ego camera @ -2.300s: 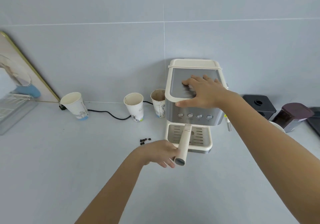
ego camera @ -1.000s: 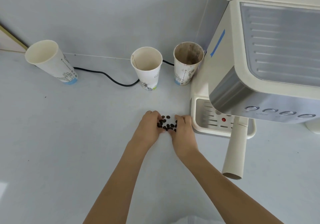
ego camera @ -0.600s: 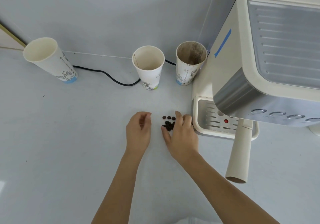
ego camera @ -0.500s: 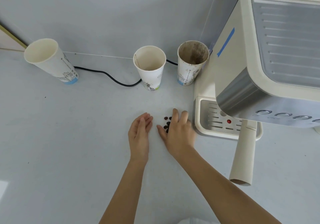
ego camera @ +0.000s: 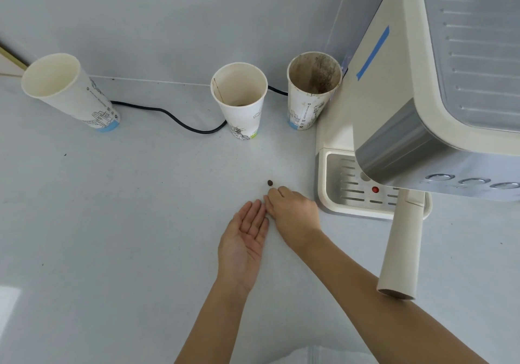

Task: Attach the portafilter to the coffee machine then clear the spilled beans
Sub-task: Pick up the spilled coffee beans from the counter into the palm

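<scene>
Just left of the coffee machine (ego camera: 408,88), the left hand (ego camera: 244,240) was held flat, palm up, empty; the right hand (ego camera: 292,213) was curled shut beside one bean (ego camera: 270,183), contents hidden

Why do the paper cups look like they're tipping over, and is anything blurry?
Head view: the wide-angle lens bends the edges, so the left paper cup seems to lean outward and the coffee machine looks stretched; soft even light, faint shadows; the lone coffee bean stays sharp.
</scene>
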